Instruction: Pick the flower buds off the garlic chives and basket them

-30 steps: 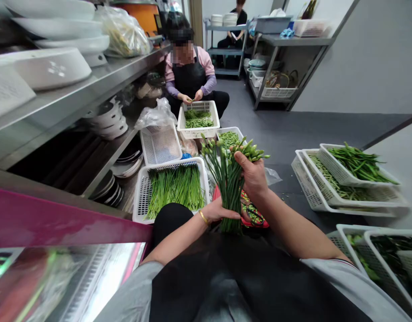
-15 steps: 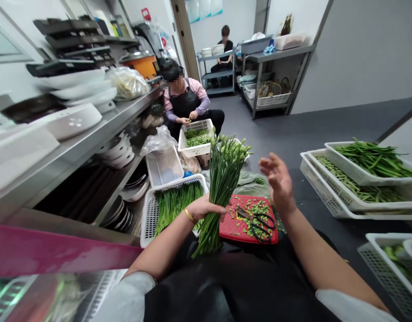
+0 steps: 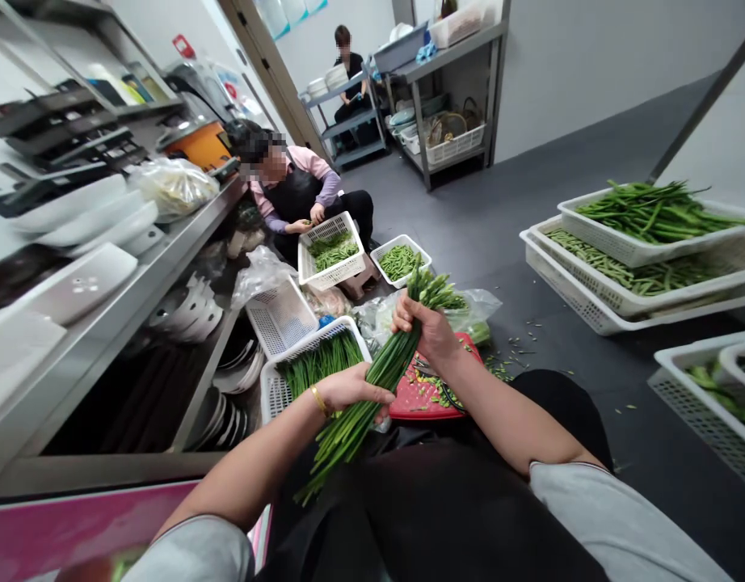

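Note:
A thick bunch of green flowering chives slants across my lap, budded tops up and to the right. My left hand is wrapped round its lower part; a gold bracelet is on that wrist. Around the upper stems, just below the buds, my right hand is closed. Beneath lies a red board strewn with cut green bits. The scissors on it are mostly hidden behind my right forearm. Left of the bunch, a white basket holds more chives.
At right stand stacked white baskets of green beans and another basket. A steel shelf with dishes runs along the left. Ahead, a seated co-worker handles vegetables over a basket; another person sits farther back.
My right hand has moved left from open air and closed round the upper stems. The bunch has tipped from near upright to a slant. The view has turned slightly.

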A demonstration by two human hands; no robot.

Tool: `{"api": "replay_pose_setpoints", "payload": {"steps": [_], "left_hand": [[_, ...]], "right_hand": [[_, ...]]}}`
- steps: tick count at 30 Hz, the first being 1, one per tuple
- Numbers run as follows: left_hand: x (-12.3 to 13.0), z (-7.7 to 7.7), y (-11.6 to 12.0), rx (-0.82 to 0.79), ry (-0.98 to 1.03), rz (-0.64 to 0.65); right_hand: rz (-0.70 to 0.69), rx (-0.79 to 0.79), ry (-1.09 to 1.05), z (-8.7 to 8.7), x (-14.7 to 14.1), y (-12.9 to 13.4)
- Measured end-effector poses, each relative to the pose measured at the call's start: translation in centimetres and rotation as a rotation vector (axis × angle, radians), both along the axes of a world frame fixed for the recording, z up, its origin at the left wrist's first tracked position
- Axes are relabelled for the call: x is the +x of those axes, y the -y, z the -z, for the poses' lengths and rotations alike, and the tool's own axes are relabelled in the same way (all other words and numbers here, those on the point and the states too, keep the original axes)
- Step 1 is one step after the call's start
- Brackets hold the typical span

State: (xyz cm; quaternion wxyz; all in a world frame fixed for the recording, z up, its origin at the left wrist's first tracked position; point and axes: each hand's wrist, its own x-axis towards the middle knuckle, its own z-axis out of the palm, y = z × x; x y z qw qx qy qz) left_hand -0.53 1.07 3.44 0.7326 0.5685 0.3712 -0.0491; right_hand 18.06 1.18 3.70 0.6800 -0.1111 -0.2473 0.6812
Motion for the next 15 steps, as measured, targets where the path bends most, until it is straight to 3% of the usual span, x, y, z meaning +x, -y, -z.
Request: {"api": "replay_pose_setpoints", "payload": {"steps": [4,6,8,10,15], "left_hand": [[-1.2,0.6,0.0,-0.229,0.13,0.137],[-1.0,1.6,-0.1,-0.245,0.237,0.021],[-0.1,2.6,-0.3,-0.123,0.329,-0.24],[1.2,3.0,-0.4,-0.098,0.322,-0.317],[3.2,1.6,-0.3,-0.17,0.232,-0.104]], "right_hand": [[-0.116,-0.011,-0.049,-0.5,-1.6,0.9],[-0.139,-0.05,-0.037,0.0,-2.9,1.3],[-0.084,-0.098,0.038,0.8,-4.0,1.5],[0.003,-0.124,0.193,1.4,-4.3,1.5],[0.065,0.027,0.746,1.1,-1.9,0.7]]}}
